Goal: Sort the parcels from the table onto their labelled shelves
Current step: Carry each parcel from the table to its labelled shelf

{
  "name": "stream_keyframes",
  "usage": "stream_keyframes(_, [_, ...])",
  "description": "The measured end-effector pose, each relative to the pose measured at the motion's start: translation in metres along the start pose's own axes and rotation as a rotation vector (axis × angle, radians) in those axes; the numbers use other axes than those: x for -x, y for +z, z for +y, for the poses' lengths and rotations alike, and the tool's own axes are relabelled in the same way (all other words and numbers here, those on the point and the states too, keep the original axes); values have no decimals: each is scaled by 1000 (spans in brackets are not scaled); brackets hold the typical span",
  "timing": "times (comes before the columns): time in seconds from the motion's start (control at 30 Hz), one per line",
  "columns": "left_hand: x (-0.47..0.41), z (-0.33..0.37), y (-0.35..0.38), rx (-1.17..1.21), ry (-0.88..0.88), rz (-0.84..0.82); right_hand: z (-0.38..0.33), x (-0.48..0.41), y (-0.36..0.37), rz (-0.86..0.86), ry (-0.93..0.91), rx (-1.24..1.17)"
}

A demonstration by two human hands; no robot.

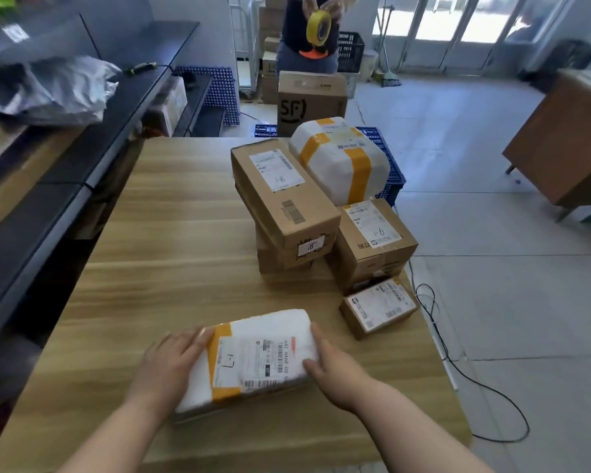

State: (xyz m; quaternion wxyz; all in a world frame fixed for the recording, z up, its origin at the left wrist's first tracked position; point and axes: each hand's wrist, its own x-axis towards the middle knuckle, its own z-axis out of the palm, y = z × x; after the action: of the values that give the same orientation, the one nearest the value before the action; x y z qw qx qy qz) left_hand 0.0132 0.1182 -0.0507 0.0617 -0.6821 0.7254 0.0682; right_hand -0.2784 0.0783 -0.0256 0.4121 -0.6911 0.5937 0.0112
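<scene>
Left hand: fingers spread flat against the left end of the white parcel. Right hand: fingers wrap its right end, thumb on top. Both grasp the parcel, which lies on the near part of the desk, label up. Farther right: small carton, carton marked 9-1, stacked cartons, taped white bundle.

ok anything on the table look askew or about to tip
Yes. The long cardboard box marked 8-1 lies tilted and twisted across the smaller box beneath it, overhanging it. The small carton sits close to the table's right edge. No damage or spills visible.
</scene>
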Motion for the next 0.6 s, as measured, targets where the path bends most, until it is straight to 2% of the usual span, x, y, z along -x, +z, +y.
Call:
stream_keyframes(0.1, [-10,-23,-1,-61,-61,-71,-8,-14,-7,-17,-61,46])
stream_keyframes(0.2, [-25,-18,-22,-78,-166,-18,-1,-20,-18,113,-57,32])
stream_keyframes(0.3, [-41,3,-34,-42,-179,59,19,-18,-31,205,1,-4])
stream_keyframes(0.4, [-55,47,-38,53,21,165,49,-15,-47,273,77,-39])
stream_keyframes(0.5, [-58,113,-54,133,211,106,84,-16,-65,303,163,-42])
stream_keyframes(0.6, [-66,175,-62,278,233,93,113,-18,-85,344,212,-20])
